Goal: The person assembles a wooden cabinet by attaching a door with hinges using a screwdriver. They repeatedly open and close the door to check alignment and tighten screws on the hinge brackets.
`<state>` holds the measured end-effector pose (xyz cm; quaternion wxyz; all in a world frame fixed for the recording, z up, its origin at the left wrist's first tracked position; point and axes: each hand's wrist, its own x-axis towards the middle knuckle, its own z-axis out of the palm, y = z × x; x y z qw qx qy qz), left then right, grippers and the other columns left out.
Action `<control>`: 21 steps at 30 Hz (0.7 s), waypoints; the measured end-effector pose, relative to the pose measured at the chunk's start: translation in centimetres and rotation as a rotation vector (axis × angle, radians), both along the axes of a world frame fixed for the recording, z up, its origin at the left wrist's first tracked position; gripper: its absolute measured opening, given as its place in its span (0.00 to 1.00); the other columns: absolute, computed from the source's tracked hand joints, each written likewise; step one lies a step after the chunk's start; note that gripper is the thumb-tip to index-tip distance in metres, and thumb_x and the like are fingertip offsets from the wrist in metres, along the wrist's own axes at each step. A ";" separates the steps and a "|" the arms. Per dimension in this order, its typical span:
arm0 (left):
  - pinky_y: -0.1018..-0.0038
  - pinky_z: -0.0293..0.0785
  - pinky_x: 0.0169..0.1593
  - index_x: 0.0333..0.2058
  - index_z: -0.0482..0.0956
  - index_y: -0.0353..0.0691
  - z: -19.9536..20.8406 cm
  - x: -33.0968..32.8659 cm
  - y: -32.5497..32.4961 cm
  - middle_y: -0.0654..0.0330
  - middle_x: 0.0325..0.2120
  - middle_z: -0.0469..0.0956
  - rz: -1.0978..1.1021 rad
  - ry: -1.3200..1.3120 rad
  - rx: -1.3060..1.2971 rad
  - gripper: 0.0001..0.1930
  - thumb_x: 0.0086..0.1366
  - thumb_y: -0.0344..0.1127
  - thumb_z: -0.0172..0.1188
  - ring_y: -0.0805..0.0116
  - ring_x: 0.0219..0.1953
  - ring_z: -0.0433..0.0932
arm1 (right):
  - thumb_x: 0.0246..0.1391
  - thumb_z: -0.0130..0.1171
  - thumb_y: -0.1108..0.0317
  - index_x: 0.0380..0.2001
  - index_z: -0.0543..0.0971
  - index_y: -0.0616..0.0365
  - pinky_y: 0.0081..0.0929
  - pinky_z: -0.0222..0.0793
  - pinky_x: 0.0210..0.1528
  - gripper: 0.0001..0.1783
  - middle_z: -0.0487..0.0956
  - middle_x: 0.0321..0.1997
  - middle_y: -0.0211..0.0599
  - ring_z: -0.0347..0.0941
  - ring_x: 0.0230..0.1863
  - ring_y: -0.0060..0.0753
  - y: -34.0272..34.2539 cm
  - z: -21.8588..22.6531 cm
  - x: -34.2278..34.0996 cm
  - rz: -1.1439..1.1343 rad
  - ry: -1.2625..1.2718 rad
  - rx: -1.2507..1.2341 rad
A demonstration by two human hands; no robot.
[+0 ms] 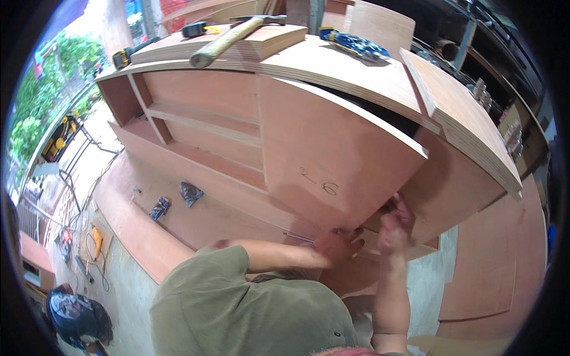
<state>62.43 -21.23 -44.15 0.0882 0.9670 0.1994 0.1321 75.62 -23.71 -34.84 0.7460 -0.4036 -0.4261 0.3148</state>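
Note:
A plywood panel (344,142) with pencil marks stands tilted out at the right part of a long wooden cabinet frame (202,121). At the panel's lower corner is my left hand (339,244), fingers bent and apart, with nothing visible in them. Thin pale rods (300,237) lie just left of it. My right hand (396,225), somewhat blurred, is closed beside the panel's lower right edge. Whatever its fingers hold is hidden. Behind the panel's upper edge a dark gap shows under the cabinet top.
On the cabinet top lie a hammer (237,40), a tape measure (199,29) and a blue patterned pouch (356,45). A dark plastic bag (190,194) and a small blue box (159,208) lie on the lower board. Corded tools (96,240) sit on the floor at left.

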 end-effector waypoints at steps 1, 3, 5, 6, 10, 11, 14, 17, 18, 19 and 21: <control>0.55 0.71 0.52 0.52 0.71 0.48 -0.6 0.1 -0.4 0.52 0.59 0.66 0.024 0.039 0.024 0.22 0.58 0.43 0.56 0.47 0.55 0.72 | 0.44 0.49 0.79 0.42 0.77 0.66 0.22 0.64 0.51 0.19 0.76 0.40 0.30 0.71 0.42 0.25 0.0 -0.5 0.9 -0.045 -0.037 -0.007; 0.55 0.72 0.51 0.51 0.73 0.48 -1.3 0.6 -0.5 0.52 0.56 0.69 0.043 0.117 0.057 0.20 0.59 0.43 0.54 0.46 0.53 0.73 | 0.44 0.47 0.79 0.38 0.78 0.65 0.21 0.65 0.48 0.17 0.76 0.38 0.28 0.69 0.39 0.24 0.3 -0.7 2.8 -0.070 -0.246 -0.043; 0.55 0.74 0.49 0.49 0.75 0.48 -1.5 1.2 -0.4 0.52 0.52 0.72 0.183 0.091 -0.006 0.18 0.60 0.42 0.53 0.46 0.50 0.74 | 0.44 0.46 0.78 0.36 0.78 0.65 0.23 0.65 0.44 0.15 0.75 0.34 0.28 0.68 0.36 0.24 0.6 0.3 3.5 -0.133 -0.469 -0.133; 0.55 0.74 0.48 0.47 0.77 0.48 -1.4 1.9 -1.0 0.52 0.49 0.73 0.291 0.006 -0.078 0.17 0.60 0.42 0.52 0.47 0.49 0.75 | 0.43 0.45 0.78 0.35 0.77 0.65 0.25 0.65 0.43 0.15 0.75 0.31 0.30 0.67 0.35 0.25 0.1 0.9 3.7 -0.246 -0.526 -0.206; 0.57 0.75 0.46 0.42 0.80 0.49 -3.0 3.2 -0.7 0.54 0.44 0.75 0.453 -0.147 -0.294 0.14 0.59 0.41 0.53 0.50 0.46 0.74 | 0.43 0.46 0.76 0.37 0.76 0.67 0.33 0.67 0.41 0.17 0.77 0.33 0.40 0.72 0.34 0.33 -0.3 2.4 5.6 -0.197 -0.776 -0.250; 0.57 0.75 0.46 0.42 0.80 0.49 -3.7 3.5 0.0 0.55 0.44 0.75 0.416 -0.129 -0.319 0.14 0.59 0.41 0.53 0.50 0.45 0.74 | 0.44 0.48 0.75 0.39 0.76 0.66 0.33 0.67 0.42 0.16 0.78 0.33 0.40 0.73 0.34 0.35 -0.1 3.3 5.3 -0.222 -0.946 -0.229; 0.59 0.75 0.45 0.41 0.81 0.51 -5.9 4.2 0.7 0.58 0.43 0.75 0.323 -0.061 -0.287 0.13 0.59 0.41 0.54 0.51 0.45 0.73 | 0.49 0.54 0.69 0.45 0.74 0.64 0.34 0.68 0.46 0.19 0.79 0.38 0.42 0.75 0.40 0.39 0.4 4.2 4.3 -0.360 -1.397 -0.290; 0.61 0.74 0.44 0.41 0.80 0.51 -7.6 4.6 0.8 0.60 0.41 0.75 0.292 0.005 -0.067 0.12 0.58 0.41 0.56 0.51 0.44 0.73 | 0.53 0.57 0.64 0.51 0.71 0.62 0.35 0.67 0.52 0.23 0.78 0.47 0.43 0.74 0.48 0.41 2.0 4.0 3.2 -0.622 -1.712 -0.569; 0.62 0.73 0.44 0.41 0.80 0.50 -7.9 4.6 0.7 0.60 0.40 0.76 0.280 0.002 -0.035 0.13 0.57 0.41 0.57 0.52 0.44 0.74 | 0.53 0.57 0.65 0.50 0.71 0.61 0.36 0.67 0.50 0.22 0.77 0.46 0.43 0.74 0.47 0.41 2.5 4.0 3.1 -0.692 -1.778 -0.585; 0.61 0.73 0.45 0.41 0.79 0.49 -8.0 5.1 0.6 0.60 0.39 0.76 0.387 -0.095 -0.175 0.13 0.56 0.41 0.58 0.53 0.43 0.74 | 0.52 0.57 0.65 0.49 0.71 0.61 0.37 0.67 0.49 0.21 0.77 0.44 0.43 0.75 0.45 0.42 2.9 4.1 3.1 -0.728 -1.814 -0.523; 0.60 0.72 0.46 0.41 0.77 0.48 -7.0 6.6 -0.1 0.59 0.36 0.77 0.716 -0.425 -0.617 0.15 0.54 0.42 0.60 0.53 0.41 0.75 | 0.52 0.56 0.67 0.47 0.72 0.60 0.39 0.68 0.47 0.19 0.77 0.41 0.43 0.75 0.43 0.43 3.2 4.3 3.1 -0.786 -1.882 -0.392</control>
